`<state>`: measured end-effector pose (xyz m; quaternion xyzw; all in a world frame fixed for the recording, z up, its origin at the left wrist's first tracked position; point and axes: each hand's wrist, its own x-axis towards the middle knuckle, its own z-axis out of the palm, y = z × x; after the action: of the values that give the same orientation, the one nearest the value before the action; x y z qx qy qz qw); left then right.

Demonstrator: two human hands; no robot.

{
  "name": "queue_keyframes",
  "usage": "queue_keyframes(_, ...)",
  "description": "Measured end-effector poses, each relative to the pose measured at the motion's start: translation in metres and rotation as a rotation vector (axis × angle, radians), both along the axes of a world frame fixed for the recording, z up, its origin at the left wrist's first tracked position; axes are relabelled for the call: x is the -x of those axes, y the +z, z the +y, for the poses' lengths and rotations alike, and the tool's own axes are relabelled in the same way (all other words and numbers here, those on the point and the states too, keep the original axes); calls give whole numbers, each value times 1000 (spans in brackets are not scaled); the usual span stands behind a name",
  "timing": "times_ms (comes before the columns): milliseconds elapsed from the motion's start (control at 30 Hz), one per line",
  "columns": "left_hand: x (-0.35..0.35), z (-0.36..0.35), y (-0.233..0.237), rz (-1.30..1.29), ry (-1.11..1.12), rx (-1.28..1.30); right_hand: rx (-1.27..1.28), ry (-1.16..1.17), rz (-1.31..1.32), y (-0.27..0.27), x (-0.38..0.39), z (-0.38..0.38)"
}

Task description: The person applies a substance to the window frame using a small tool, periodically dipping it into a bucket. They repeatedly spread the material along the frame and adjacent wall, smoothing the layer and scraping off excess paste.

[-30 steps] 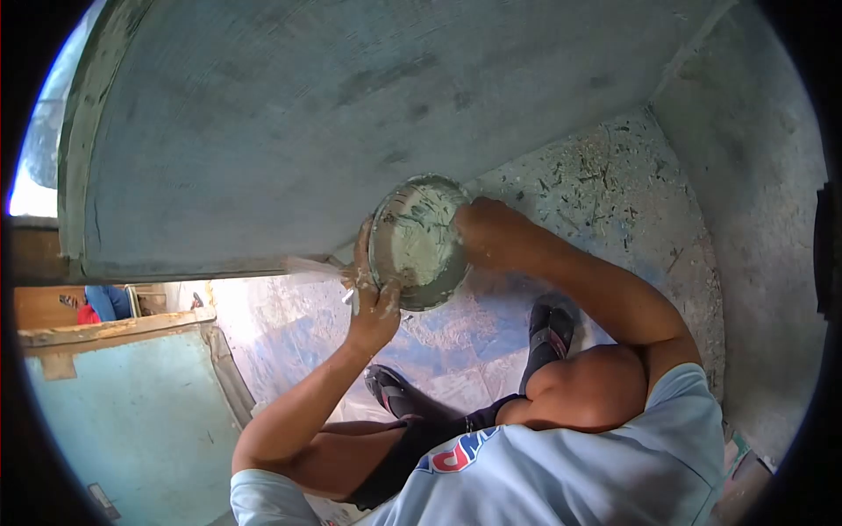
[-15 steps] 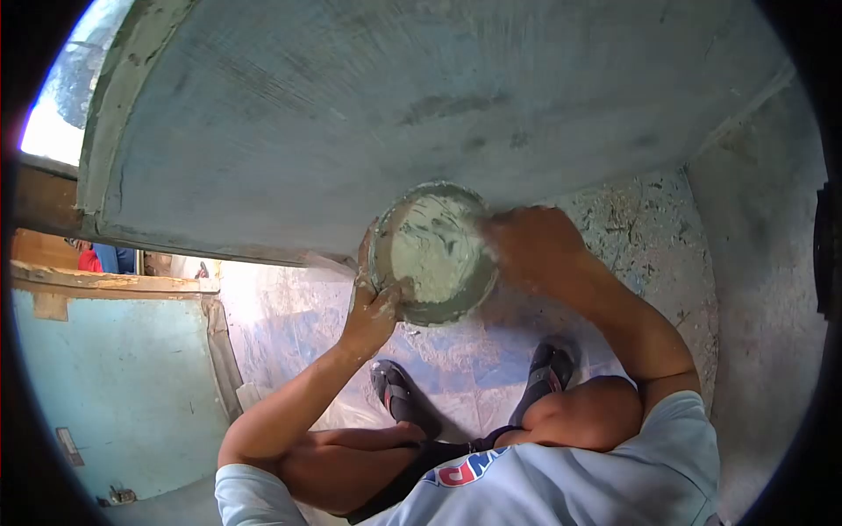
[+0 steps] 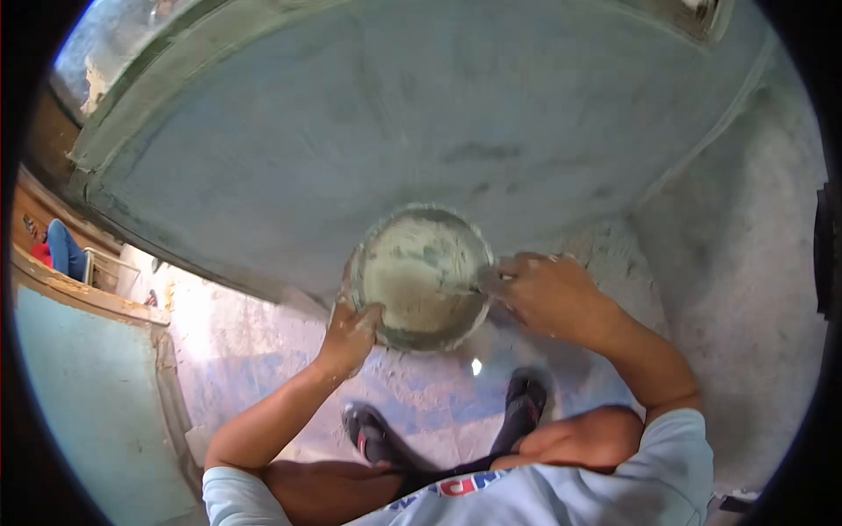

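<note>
My left hand (image 3: 351, 335) grips the left rim of a round bowl (image 3: 419, 340), thumb over the edge and fingers on the outside. Inside lies a pale grey, wet paste (image 3: 412, 272) like plaster or cement, smeared up the walls. At the bowl's right rim my right hand (image 3: 548, 294) is closed around a thin tool (image 3: 465, 290) whose end reaches over the paste. Blur and the fingers hide the tool's kind. Paste smears mark both hands.
A grey plastered wall (image 3: 351, 131) rises in front, meeting another wall (image 3: 737, 289) at right. My sandaled feet (image 3: 526, 394) stand on a paste-spattered floor (image 3: 438, 399). At left are a pale blue panel (image 3: 88, 394) and a person's blue-clad leg (image 3: 66, 250) beyond an opening.
The view has shifted, and the bowl and both hands appear a little lower. My right hand's tool end now shows over the paste, which looks more smoothed.
</note>
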<state>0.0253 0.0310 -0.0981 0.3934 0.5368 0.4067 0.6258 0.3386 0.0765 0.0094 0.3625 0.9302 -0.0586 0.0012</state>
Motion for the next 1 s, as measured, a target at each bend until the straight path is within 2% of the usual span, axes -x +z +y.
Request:
queue_keyframes(33, 8, 10, 3, -34, -58, 78, 47, -67, 62, 22, 3, 2)
queue_keyframes(67, 25, 14, -46, 586, -294, -475, 34, -42, 99, 40, 0, 1)
queue_keyframes(100, 6, 20, 6, 301, -144, -212, -50, -43, 78, 58, -4, -1)
queue_keyframes(133, -13, 17, 58, -3, -22, 50, -88, -30, 239, 75, -8, -4)
queue_keyframes(167, -8, 24, 43, -109, -59, -2, -110, -5, 398, 94, -9, -5)
queue_keyframes(200, -6, 27, 24, -212, -105, -35, -158, -4, 372, 114, -9, -5)
queue_keyframes(267, -5, 24, 49, -282, -166, 231, -507, 13, 518, 158, -2, -3)
queue_keyframes(300, -5, 23, 19, -345, -102, 265, -712, 20, 532, 170, 5, 8)
queue_keyframes(367, -2, 16, 27, -561, -142, 389, -758, -138, 554, 195, 28, 16)
queue_keyframes(400, -3, 17, 19, -653, -160, 413, -847, -67, 565, 196, 33, 35)
queue_keyframes(433, -6, 16, 24, -669, -179, 411, -891, -40, 561, 196, 38, 47)
queue_keyframes(500, -13, 9, 43, -519, -118, 315, -969, 11, 610, 198, 51, 64)
queue_keyframes(567, -15, 10, 38, -522, -133, 202, -999, 26, 608, 197, 65, 75)
queue_keyframes(633, -15, 11, 36, -522, -158, -13, -1065, -10, 607, 190, 77, 84)
queue_keyframes(767, -11, 9, 41, -516, -151, -5, -1108, 14, 532, 184, 85, 96)
queue_keyframes(867, -10, 11, 41, -419, -129, -123, -1075, 21, 499, 183, 77, 102)
queue_keyframes(933, -8, 5, 59, -540, -86, -34, -1067, -10, 486, 183, 66, 103)
queue_keyframes(1000, -6, 4, 61, -530, -92, -24, -1079, -69, 444, 184, 51, 98)
